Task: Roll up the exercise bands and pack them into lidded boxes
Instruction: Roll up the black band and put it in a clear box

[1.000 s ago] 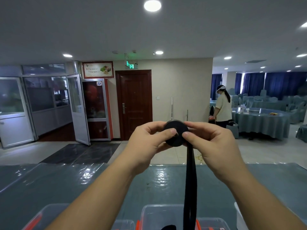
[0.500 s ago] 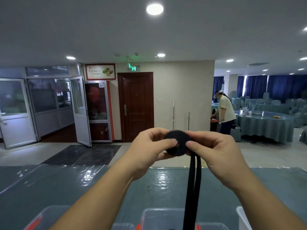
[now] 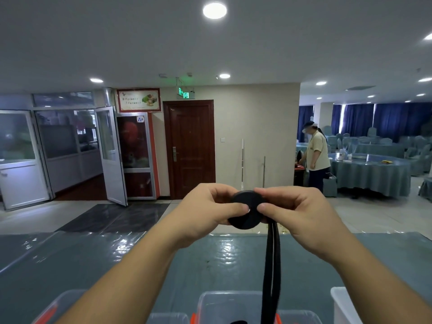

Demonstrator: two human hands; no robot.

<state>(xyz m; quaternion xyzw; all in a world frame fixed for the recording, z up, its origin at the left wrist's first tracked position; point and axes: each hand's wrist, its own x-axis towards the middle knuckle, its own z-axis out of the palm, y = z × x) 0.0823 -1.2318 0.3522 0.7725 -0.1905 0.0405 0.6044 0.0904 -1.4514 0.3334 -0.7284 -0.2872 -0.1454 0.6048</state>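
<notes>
rolling step: both hands, left hand (image 3: 205,211) and right hand (image 3: 297,213), pinch the black band (image 3: 245,213) coil held above the desk (image 3: 70,260), fingers clamped on it, tail hanging toward the boxes (image 3: 224,305). next, likely wind in the tail tightly.

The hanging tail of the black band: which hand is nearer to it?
Right. The right hand grips the roll directly above where the tail drops; the left hand holds the roll's opposite side.
</notes>
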